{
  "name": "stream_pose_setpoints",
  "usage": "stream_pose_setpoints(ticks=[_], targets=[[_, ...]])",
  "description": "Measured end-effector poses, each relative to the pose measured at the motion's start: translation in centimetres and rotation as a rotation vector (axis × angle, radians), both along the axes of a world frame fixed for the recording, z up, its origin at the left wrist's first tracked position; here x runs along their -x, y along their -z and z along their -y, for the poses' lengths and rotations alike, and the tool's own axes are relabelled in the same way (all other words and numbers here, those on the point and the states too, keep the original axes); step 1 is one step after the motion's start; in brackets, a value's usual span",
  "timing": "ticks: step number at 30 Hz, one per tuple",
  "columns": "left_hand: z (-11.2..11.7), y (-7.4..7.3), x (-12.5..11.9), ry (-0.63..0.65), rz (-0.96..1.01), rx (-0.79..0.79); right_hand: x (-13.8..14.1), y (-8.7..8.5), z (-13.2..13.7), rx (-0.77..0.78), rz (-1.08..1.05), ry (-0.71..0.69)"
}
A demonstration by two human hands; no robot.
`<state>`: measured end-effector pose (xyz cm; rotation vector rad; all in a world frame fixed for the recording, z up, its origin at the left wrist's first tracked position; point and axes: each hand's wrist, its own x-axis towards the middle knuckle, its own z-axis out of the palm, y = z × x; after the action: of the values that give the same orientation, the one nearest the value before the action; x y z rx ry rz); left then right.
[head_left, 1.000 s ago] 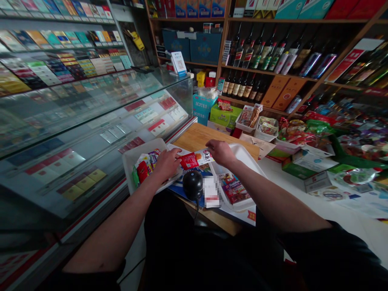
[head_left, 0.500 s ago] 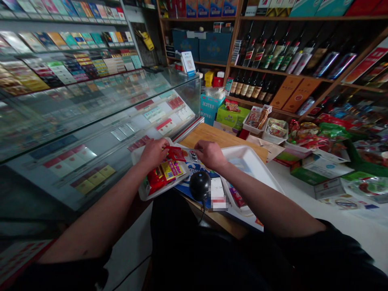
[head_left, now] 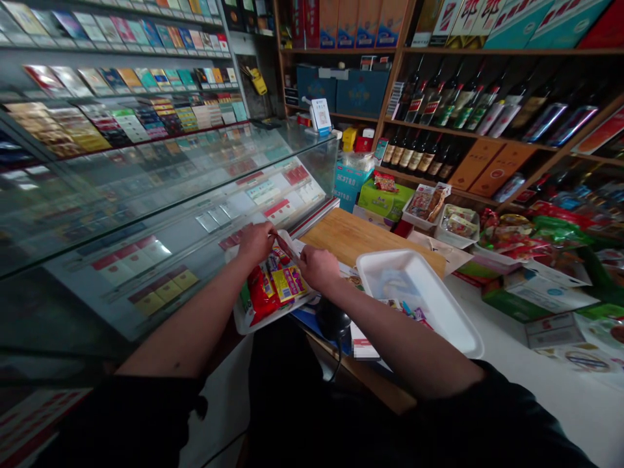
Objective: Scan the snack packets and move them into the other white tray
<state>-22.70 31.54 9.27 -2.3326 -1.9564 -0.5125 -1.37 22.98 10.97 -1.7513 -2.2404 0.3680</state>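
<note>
Left hand (head_left: 256, 242): fingers and thumb pinched together at the top edge of a white-and-red wrapper (head_left: 292, 246), with a thin red strip showing at the fingertips. Hand sits above the far corner of a white foam tray (head_left: 238, 312), palm down, wrist bent slightly, forearm reaching forward from the black sleeve (head_left: 131, 409) on the left.

Right hand (head_left: 319, 270): fingers curled downward at the near right side of the same tray, just beside the wrapper and close to my left hand. Hand is partly over the packets. I cannot tell whether these fingers are clamped on anything. Forearm lies across the front of the counter, angled up and to the left.

Tray contents: a red snack bag (head_left: 260, 296) and a yellow snack packet (head_left: 287, 286) lie side by side, directly below and between my hands. The tray rests at the edge of a wooden cutting board (head_left: 355, 237).

Surroundings: a second foam tray (head_left: 439, 305) sits to the right, under my right forearm's line, with small snack packets (head_left: 404, 309) in it. A black dome-shaped device (head_left: 333, 318) sits below my right wrist, partly hidden by the forearm, beside a blurred white label (head_left: 364, 350). To the left stands a glass display counter (head_left: 195, 214) of cigarette packs (head_left: 156, 279). Wine bottles (head_left: 448, 104) stand on wooden shelves (head_left: 468, 130) ahead.
</note>
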Motion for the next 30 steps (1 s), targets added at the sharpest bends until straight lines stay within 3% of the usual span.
stream_pose_setpoints(ticks=[8, 15, 22, 30], targets=[[-2.9, 1.4, 0.6, -0.049, 0.014, -0.012, 2.0, 0.7, -2.0, 0.047, 0.051, 0.005], [-2.2, 2.7, -0.4, -0.045, -0.059, 0.105, 1.0, 1.4, -1.6, 0.101, 0.069, -0.027], [0.6, 2.0, -2.0, 0.058, -0.006, 0.121, -3.3, 1.1, -1.3, 0.070, -0.002, 0.020], [4.6, 0.4, -5.9, 0.177, 0.106, 0.139, -11.5, 1.6, 1.4, 0.012, -0.104, 0.149]])
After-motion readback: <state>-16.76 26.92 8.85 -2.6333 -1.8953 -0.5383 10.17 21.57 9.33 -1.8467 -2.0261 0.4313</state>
